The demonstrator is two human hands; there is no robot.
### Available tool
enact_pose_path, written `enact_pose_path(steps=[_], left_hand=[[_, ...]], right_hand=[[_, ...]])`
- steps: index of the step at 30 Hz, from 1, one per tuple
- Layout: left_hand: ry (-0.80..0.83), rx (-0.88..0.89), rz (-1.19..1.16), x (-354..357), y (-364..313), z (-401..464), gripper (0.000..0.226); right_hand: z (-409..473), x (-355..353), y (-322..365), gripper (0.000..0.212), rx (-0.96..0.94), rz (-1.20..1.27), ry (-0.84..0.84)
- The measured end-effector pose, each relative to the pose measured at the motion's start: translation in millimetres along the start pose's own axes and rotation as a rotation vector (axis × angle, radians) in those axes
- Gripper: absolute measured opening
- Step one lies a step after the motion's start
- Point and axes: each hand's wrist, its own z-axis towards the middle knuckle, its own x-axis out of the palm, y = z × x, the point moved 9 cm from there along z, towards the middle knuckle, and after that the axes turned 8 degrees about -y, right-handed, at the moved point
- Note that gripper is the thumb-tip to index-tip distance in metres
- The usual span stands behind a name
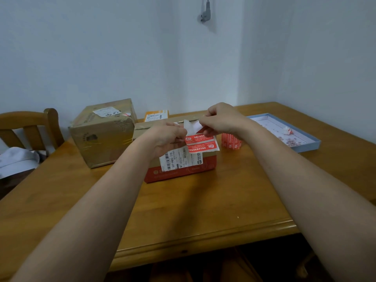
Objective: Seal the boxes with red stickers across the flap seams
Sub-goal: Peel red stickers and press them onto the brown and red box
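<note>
A low cardboard box [183, 169] with a red lower band and a white shipping label sits mid-table. Above it I hold a strip of red stickers [201, 143] on white backing. My left hand [166, 139] pinches the strip's left edge. My right hand [221, 119] pinches a white piece [193, 126] at the strip's top, lifted away from it. A roll of red stickers [231, 141] stands upright just right of the box, partly behind my right wrist.
A larger taped brown box [101, 135] stands at the back left, a small orange box [156, 115] behind the middle one. A shallow blue tray [305, 145] with scraps lies at the right. A wooden chair [30, 127] and grey cloth [16, 159] are at the left.
</note>
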Motion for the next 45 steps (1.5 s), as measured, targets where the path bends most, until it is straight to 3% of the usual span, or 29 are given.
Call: enact_pose_path(steps=[8, 14, 24, 28, 45], left_hand=[[0.045, -0.001, 0.146, 4.0, 10.9, 0.4, 0.022], [0.018, -0.028, 0.108, 0.8, 14.4, 3.9, 0.015], [0.075, -0.027, 0.011, 8.2, 15.4, 4.7, 0.013], [0.081, -0.031, -0.011, 8.4, 14.5, 6.2, 0.025], [0.091, -0.022, 0.096, 14.1, 12.1, 2.4, 0.017]], right_hand=[[-5.1, 12.9, 2.3, 0.014, -0.058, 0.001, 0.121], [-4.8, 14.3, -4.9, 0.018, -0.017, 0.085, 0.121], [-5.8, 15.1, -5.3, 0.012, -0.111, -0.081, 0.126], [-3.7, 13.5, -5.0, 0.007, -0.115, -0.065, 0.098], [-1.1, 14.0, -15.3, 0.013, -0.104, -0.139, 0.088]])
